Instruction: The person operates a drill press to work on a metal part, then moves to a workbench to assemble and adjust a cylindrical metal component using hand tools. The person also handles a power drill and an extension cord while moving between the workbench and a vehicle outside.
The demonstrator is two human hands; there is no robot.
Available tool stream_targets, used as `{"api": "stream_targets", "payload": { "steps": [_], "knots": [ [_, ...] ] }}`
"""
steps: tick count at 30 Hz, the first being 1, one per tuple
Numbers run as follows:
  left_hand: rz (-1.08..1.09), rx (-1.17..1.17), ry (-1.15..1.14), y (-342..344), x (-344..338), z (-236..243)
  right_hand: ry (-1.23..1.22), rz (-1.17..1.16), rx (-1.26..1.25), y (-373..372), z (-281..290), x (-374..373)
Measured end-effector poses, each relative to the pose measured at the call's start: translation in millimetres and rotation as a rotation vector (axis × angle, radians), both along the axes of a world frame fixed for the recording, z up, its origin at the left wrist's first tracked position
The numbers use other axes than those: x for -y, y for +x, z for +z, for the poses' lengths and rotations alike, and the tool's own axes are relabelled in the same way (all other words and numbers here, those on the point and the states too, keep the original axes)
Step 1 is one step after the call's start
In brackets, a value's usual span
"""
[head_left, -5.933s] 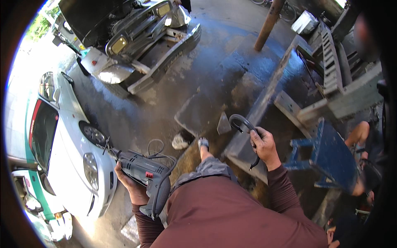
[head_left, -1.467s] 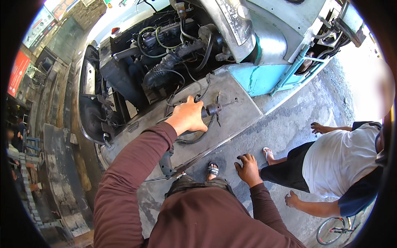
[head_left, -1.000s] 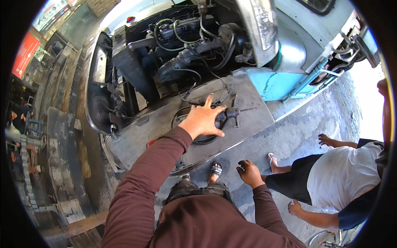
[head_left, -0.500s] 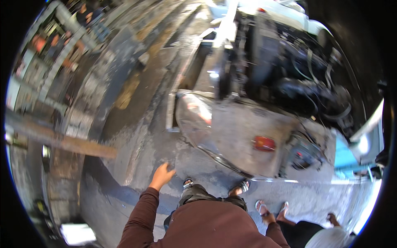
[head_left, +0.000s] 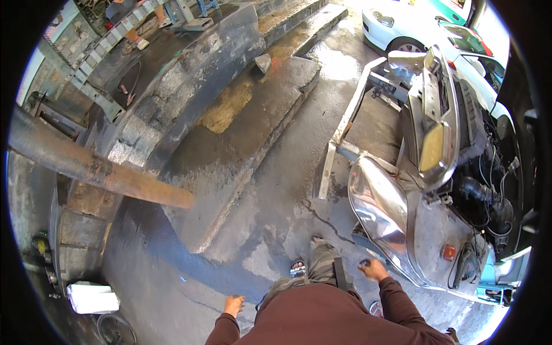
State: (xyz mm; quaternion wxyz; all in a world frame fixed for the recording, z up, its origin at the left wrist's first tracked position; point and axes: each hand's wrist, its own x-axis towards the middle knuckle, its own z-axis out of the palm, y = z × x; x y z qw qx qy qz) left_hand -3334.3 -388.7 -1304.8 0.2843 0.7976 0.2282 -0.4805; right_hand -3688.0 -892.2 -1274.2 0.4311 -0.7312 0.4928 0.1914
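My left hand (head_left: 233,305) hangs beside my hip above the concrete floor, fingers loosely apart, and nothing shows in it. On the other side, my right hand (head_left: 375,269) is closed, with something small and dark at its fingertips that I cannot make out. It is nearest to the shiny chrome bumper panel (head_left: 382,198) on the front corner of a vehicle, with a gap between them. Behind that panel lies a grey metal surface carrying a small red-orange lamp (head_left: 448,252) and a corded power tool (head_left: 468,264).
A rusty pipe (head_left: 103,172) juts in from the left. Stepped concrete ledges (head_left: 230,138) run up the middle. The vehicle's bare metal frame (head_left: 340,129) and exposed engine parts (head_left: 486,187) stand right. A white car (head_left: 397,29) is behind. Another person's legs (head_left: 135,31) show far left.
My view has swung, so the vehicle sits farther right. My right hand has come into view beside the chrome panel. The left hand is lower, and the other person at lower right is mostly gone from view.
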Motion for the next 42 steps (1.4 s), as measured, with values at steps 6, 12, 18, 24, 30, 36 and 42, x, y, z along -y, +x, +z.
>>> {"api": "stream_targets", "payload": {
  "steps": [6,12,18,24,30,36,42],
  "knots": [
    [-0.070,0.007,-0.048,116,88,-20,-0.114,0.026,0.190,192,7,84],
    [0.061,0.124,-0.050,264,158,1,-0.131,0.309,0.243,397,-1,191],
    [0.197,0.216,-0.100,406,253,45,-0.153,0.320,0.353,612,114,316],
    [-0.044,0.060,-0.012,548,372,59,-0.217,0.164,0.277,689,68,425],
    [-0.193,0.101,-0.040,719,497,85,-0.148,0.003,-0.248,549,20,441],
    [-0.324,0.311,-0.235,884,727,179,0.189,-0.794,-0.301,546,107,431],
    [-0.315,0.359,-0.269,965,914,165,0.194,-0.476,-0.341,606,72,535]
  ]
}}
